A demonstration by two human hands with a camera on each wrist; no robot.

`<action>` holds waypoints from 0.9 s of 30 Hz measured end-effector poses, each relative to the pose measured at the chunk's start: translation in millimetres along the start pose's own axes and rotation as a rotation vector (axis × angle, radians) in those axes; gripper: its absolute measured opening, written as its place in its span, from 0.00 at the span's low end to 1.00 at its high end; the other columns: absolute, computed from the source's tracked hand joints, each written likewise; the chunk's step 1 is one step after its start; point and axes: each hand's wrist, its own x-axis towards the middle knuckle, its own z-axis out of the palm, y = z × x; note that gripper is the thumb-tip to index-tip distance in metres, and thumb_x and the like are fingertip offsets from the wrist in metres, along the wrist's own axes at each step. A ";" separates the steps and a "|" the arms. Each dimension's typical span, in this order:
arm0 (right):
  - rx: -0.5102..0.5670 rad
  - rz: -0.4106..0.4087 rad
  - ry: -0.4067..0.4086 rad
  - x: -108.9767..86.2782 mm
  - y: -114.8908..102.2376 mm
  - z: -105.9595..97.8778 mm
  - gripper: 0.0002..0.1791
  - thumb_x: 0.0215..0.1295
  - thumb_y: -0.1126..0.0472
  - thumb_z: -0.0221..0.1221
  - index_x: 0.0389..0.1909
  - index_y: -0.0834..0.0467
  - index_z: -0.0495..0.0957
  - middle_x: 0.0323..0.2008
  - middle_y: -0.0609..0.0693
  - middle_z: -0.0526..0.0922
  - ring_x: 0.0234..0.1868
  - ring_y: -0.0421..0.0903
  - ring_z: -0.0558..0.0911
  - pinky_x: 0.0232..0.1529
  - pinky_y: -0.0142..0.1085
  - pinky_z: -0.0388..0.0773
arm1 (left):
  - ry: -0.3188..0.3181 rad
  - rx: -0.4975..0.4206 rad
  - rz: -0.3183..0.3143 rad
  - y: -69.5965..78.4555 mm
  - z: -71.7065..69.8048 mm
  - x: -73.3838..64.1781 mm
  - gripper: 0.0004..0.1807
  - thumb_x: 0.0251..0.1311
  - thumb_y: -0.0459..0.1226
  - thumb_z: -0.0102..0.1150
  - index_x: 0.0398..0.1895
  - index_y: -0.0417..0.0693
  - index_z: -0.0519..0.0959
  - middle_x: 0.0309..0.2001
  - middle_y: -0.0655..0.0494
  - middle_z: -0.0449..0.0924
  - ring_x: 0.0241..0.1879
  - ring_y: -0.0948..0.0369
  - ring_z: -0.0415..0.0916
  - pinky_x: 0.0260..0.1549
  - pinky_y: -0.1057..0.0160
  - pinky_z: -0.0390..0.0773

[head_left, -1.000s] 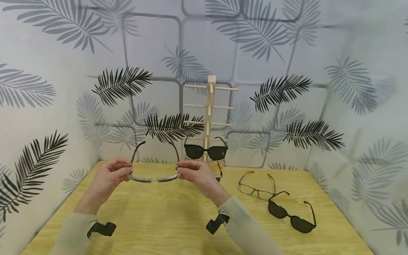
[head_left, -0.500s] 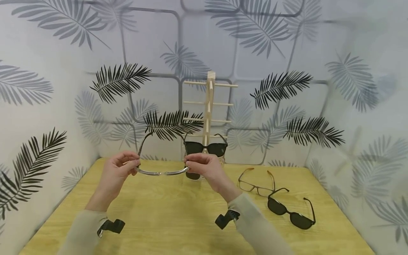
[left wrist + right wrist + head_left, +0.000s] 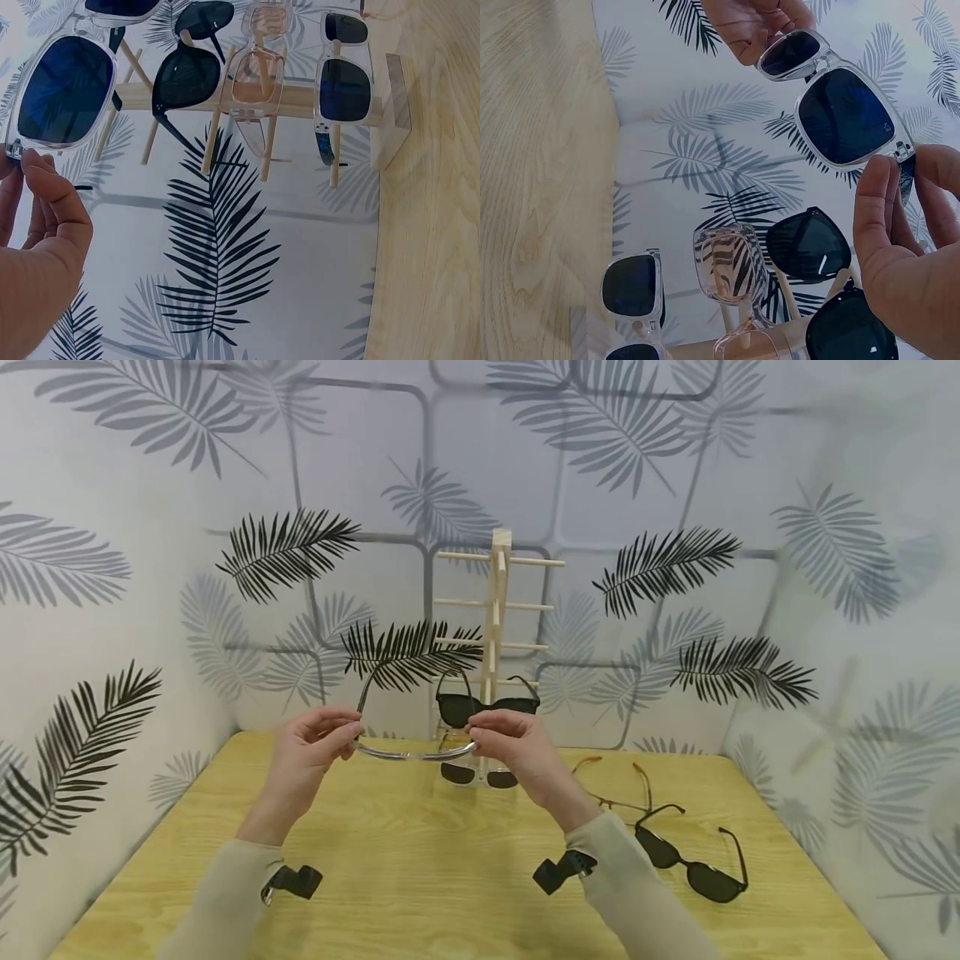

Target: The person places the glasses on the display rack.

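Note:
Clear-framed sunglasses with dark lenses [image 3: 847, 116] are held up in front of the wooden display rack [image 3: 498, 593], temples pointing away toward it. My left hand [image 3: 309, 758] pinches them at the left hinge, and my right hand [image 3: 532, 762] pinches the right hinge. Behind them, black sunglasses [image 3: 187, 75] hang on a lower pair of the rack's pegs. Below those sit pink transparent glasses [image 3: 255, 79], and lowest are another clear-framed pair of sunglasses [image 3: 345, 90]. In the head view the right hand and held pair partly cover these lower ones.
On the wooden table [image 3: 405, 868], to the right, lie thin-framed eyeglasses [image 3: 622, 805] with orange temple tips, partly behind the right wrist. Black sunglasses [image 3: 712, 882] lie nearer, temples unfolded. Leaf-patterned walls [image 3: 360, 460] close the table in at the back and sides.
Both hands have carried the clear-framed sunglasses rightward and a little upward, nearer in line with the rack. The grip stays at both hinges.

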 end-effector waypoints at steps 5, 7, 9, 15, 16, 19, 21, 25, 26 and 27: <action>0.049 -0.036 0.009 -2.4 -7.9 -6.9 0.09 0.66 0.69 0.59 0.42 0.57 0.85 0.38 0.44 0.87 0.35 0.40 0.84 0.44 0.34 0.82 | -0.025 0.017 0.030 -1.9 9.1 7.6 0.06 0.64 0.31 0.61 0.41 0.47 0.84 0.31 0.62 0.84 0.25 0.65 0.75 0.29 0.68 0.77; 0.058 -0.039 0.014 -4.0 -11.6 -9.6 0.10 0.66 0.69 0.59 0.39 0.53 0.86 0.37 0.44 0.87 0.35 0.39 0.84 0.44 0.34 0.82 | -0.033 0.029 0.045 -2.3 12.9 10.2 0.06 0.64 0.31 0.61 0.40 0.48 0.85 0.31 0.62 0.84 0.25 0.65 0.75 0.29 0.68 0.77; 0.061 -0.031 0.020 -6.0 -15.0 -12.7 0.11 0.67 0.69 0.59 0.38 0.50 0.86 0.38 0.44 0.87 0.35 0.39 0.84 0.44 0.33 0.82 | -0.044 0.034 0.049 -2.8 16.4 12.0 0.06 0.64 0.31 0.61 0.40 0.48 0.85 0.30 0.62 0.84 0.26 0.65 0.75 0.29 0.68 0.77; 0.078 -0.016 0.038 -10.6 -22.3 -21.7 0.10 0.68 0.67 0.59 0.39 0.51 0.85 0.39 0.44 0.86 0.34 0.40 0.83 0.45 0.34 0.81 | -0.053 0.032 0.048 -3.2 28.1 16.6 0.06 0.65 0.33 0.61 0.41 0.48 0.85 0.31 0.62 0.84 0.26 0.64 0.74 0.30 0.67 0.77; 0.087 -0.018 0.042 -10.8 -23.0 -23.3 0.10 0.68 0.67 0.59 0.39 0.51 0.85 0.39 0.45 0.86 0.34 0.40 0.83 0.44 0.34 0.81 | -0.051 0.028 0.049 -3.2 30.1 17.9 0.06 0.65 0.33 0.61 0.42 0.48 0.85 0.32 0.62 0.85 0.26 0.64 0.74 0.30 0.68 0.77; 0.124 -0.017 0.054 -10.7 -24.2 -27.7 0.10 0.68 0.68 0.59 0.39 0.52 0.86 0.39 0.45 0.86 0.36 0.40 0.84 0.43 0.34 0.82 | -0.047 0.003 0.051 -3.7 35.7 22.5 0.06 0.66 0.33 0.60 0.42 0.50 0.85 0.34 0.62 0.86 0.26 0.65 0.74 0.30 0.69 0.77; 0.141 -0.019 0.062 -10.7 -24.9 -30.0 0.09 0.68 0.69 0.58 0.40 0.53 0.85 0.39 0.45 0.86 0.37 0.40 0.84 0.42 0.33 0.82 | -0.040 -0.016 0.044 -4.4 39.3 25.7 0.07 0.66 0.33 0.60 0.40 0.52 0.85 0.35 0.62 0.86 0.27 0.65 0.75 0.30 0.69 0.77; 0.161 -0.028 0.084 -11.5 -25.8 -34.2 0.09 0.68 0.70 0.58 0.40 0.55 0.85 0.38 0.46 0.86 0.37 0.41 0.84 0.41 0.33 0.82 | -0.040 -0.038 0.015 -6.2 45.9 31.2 0.07 0.66 0.34 0.60 0.39 0.54 0.85 0.35 0.62 0.86 0.27 0.66 0.75 0.29 0.70 0.76; 0.164 -0.028 0.085 -11.8 -25.9 -35.2 0.09 0.68 0.70 0.58 0.40 0.55 0.85 0.38 0.46 0.86 0.37 0.41 0.84 0.41 0.33 0.82 | -0.039 -0.045 0.007 -6.4 47.5 32.0 0.06 0.66 0.34 0.60 0.39 0.54 0.85 0.35 0.62 0.86 0.27 0.66 0.75 0.29 0.70 0.76; 0.168 -0.027 0.088 -12.3 -26.3 -36.1 0.09 0.68 0.69 0.58 0.40 0.56 0.85 0.38 0.46 0.86 0.37 0.41 0.84 0.41 0.33 0.83 | -0.041 -0.052 0.003 -6.4 48.7 32.4 0.06 0.66 0.34 0.60 0.40 0.51 0.85 0.35 0.62 0.86 0.27 0.66 0.75 0.29 0.70 0.76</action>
